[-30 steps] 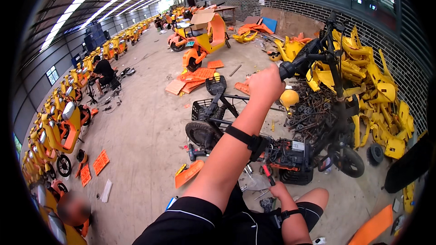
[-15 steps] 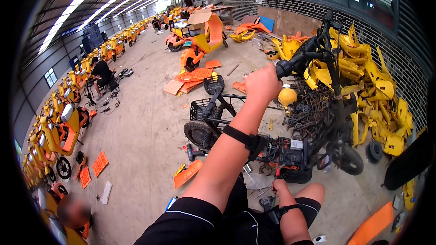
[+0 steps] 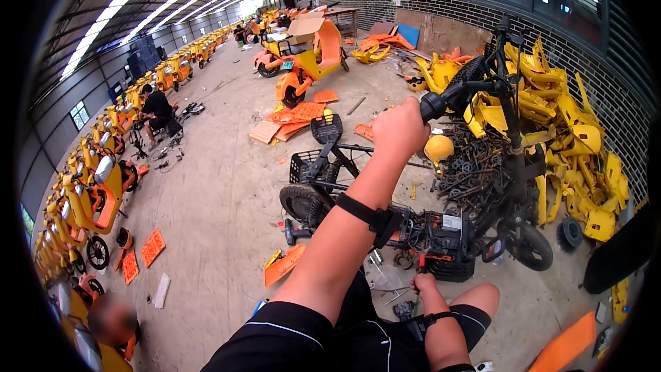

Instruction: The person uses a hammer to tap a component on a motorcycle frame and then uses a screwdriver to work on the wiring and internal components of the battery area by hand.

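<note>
Concrete floor [image 3: 220, 186] carries the bare black scooter frame [image 3: 444, 235] at my one o'clock, seemingly heavy and rigid, probably best held by the handlebar grip [image 3: 434, 106] my left fingers [image 3: 413, 116] wrap, while my right fingers [image 3: 421, 280] clasp a red-ended tool [image 3: 422, 262].

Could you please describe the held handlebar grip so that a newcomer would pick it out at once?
Find the black bike by the heap of yellow panels. Follow its handlebar leftward to the black grip at its end. Unlike the handlebar's other end, it has the left hand closed on it.
</note>
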Available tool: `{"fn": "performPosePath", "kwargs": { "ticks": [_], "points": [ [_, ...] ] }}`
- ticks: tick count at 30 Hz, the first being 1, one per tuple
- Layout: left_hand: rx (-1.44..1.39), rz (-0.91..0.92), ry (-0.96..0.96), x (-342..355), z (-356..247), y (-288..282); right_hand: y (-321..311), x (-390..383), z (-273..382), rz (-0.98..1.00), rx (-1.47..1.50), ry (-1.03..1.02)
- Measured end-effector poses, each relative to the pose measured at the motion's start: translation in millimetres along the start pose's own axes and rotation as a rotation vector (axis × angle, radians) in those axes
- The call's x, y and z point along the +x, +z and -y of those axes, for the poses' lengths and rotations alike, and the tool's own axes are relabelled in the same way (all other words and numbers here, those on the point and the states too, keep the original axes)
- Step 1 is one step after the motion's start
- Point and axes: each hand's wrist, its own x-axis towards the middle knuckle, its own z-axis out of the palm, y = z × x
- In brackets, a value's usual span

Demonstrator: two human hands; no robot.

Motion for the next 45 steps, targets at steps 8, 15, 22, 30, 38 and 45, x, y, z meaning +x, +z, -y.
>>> {"fn": "performPosePath", "kwargs": {
  "ticks": [8, 15, 22, 30, 38, 45],
  "points": [
    [0.018, 0.005, -0.003, -1.7, -1.2, 2.1, -13.7, 2.0, -24.0, 0.006, 0.013, 0.015],
    [0.01, -0.003, -0.004, 0.3, 1.8, 6.6, -19.4, 12.4, -20.8, -0.015, 0.079, 0.051],
    [-0.001, 0.004, -0.01, -0.9, -1.0, 6.7, -10.9, 5.5, -8.0, -0.027, 0.073, -0.016],
    [-0.001, -0.064, 0.021, 1.7, 5.9, 11.9, -9.8, 7.1, -5.0, -0.021, 0.107, 0.019],
    [-0.04, -0.041, -0.005, 2.6, 3.4, 12.6, -22.0, 17.7, -11.9, 0.035, 0.086, 0.036],
    [-0.018, -0.046, -0.005, 3.0, 4.7, 10.1, -23.5, 10.3, -5.8, 0.016, 0.108, 0.004]
  ]
}}
